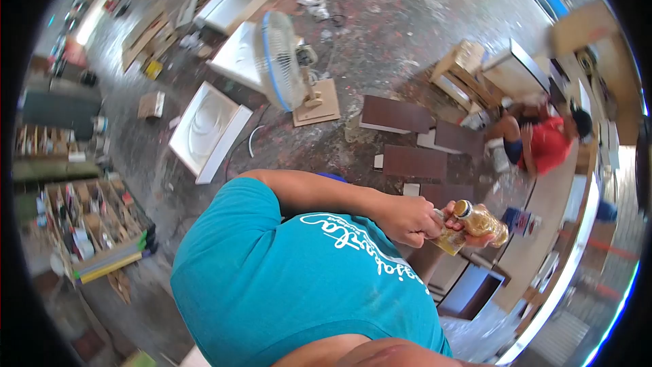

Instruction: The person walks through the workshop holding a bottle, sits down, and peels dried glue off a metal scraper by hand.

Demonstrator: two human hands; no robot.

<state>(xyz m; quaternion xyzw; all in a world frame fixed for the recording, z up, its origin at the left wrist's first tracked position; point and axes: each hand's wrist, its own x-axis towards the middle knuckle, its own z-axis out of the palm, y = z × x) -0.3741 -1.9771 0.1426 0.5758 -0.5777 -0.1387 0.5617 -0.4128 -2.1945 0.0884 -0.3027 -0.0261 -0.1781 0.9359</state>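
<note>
Golden bottle [487,223] in the right hand [477,238], neck toward the left hand [414,222]

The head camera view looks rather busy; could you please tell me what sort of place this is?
Probably a furniture workshop: dark brown panels and a white drawer-like box sit on a stained floor.

A bottle [485,223] lies in the right hand [479,240], just right of the left hand [409,220]. Beyond the hands, panels [414,162] lie on the floor [394,47], a person [547,146] sitting to their right. Left of the panels a fan [278,61] stands on a board [324,110]; a divided box [106,260] lies at far left.
</note>
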